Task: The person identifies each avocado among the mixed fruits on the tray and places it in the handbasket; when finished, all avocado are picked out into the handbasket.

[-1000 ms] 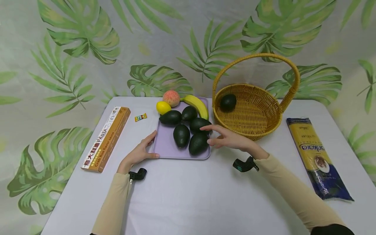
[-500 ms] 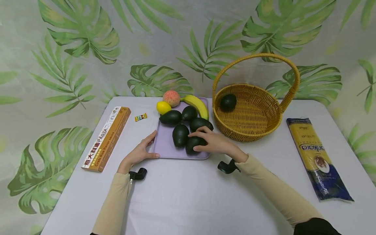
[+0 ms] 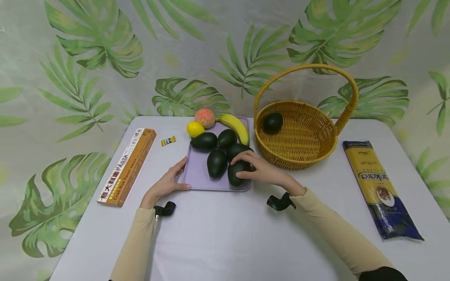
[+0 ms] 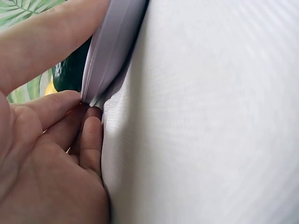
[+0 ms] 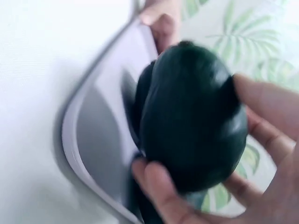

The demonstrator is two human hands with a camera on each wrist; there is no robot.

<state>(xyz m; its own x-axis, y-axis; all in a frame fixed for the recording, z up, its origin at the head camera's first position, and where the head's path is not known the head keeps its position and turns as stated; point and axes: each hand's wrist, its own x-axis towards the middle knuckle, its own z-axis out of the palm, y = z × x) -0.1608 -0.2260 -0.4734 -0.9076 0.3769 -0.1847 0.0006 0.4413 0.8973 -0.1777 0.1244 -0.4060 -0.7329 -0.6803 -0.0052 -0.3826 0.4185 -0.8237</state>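
Near the front right of the lilac tray, my right hand grips a dark green avocado. In the right wrist view the thumb and fingers close around this avocado, with another dark avocado behind it. My left hand holds the tray's front left corner, its fingers against the rim. Beside the gripped avocado lies another avocado. Farther back on the tray are several more, including one avocado at the left and one by the banana.
A yellow lemon and a peach sit at the tray's back left. The tall-handled wicker basket at the right contains one avocado. A pasta box, a small wrapped packet and a pasta bag flank them.
My right hand came left onto the front right avocado and gripped it, then shifted slightly right with it. My left hand stayed at the tray corner.
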